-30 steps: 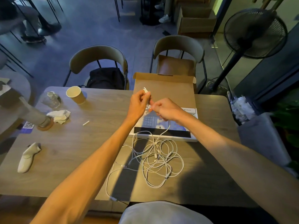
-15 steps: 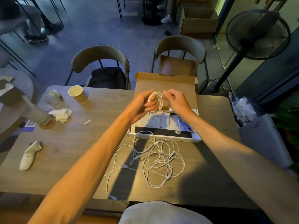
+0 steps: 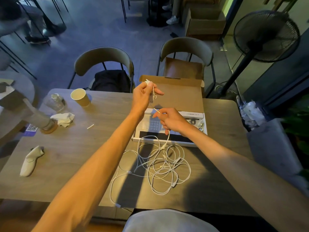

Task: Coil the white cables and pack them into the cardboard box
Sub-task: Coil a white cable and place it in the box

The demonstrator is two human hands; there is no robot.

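Observation:
My left hand (image 3: 145,94) is raised above the table's far side, with a small coil of white cable (image 3: 153,91) wound round its fingers. Lower and to the right, my right hand (image 3: 170,120) pinches the same cable, which runs taut between the hands and then drops to the table. A loose tangle of white cables (image 3: 160,164) lies on the table in front of me. The open cardboard box (image 3: 182,96) stands behind it with its lid folded back; white sheets and small items lie inside.
A paper cup (image 3: 80,97), a crumpled plastic cup (image 3: 55,102), a tissue (image 3: 64,118) and a white controller (image 3: 31,161) lie on the table's left side. Two chairs stand beyond the table, one with a black bag (image 3: 111,81). A standing fan (image 3: 265,36) is at the right.
My hands have parted: the left rose and moved left with the coil, while the right dropped toward the box, drawing the cable taut between them.

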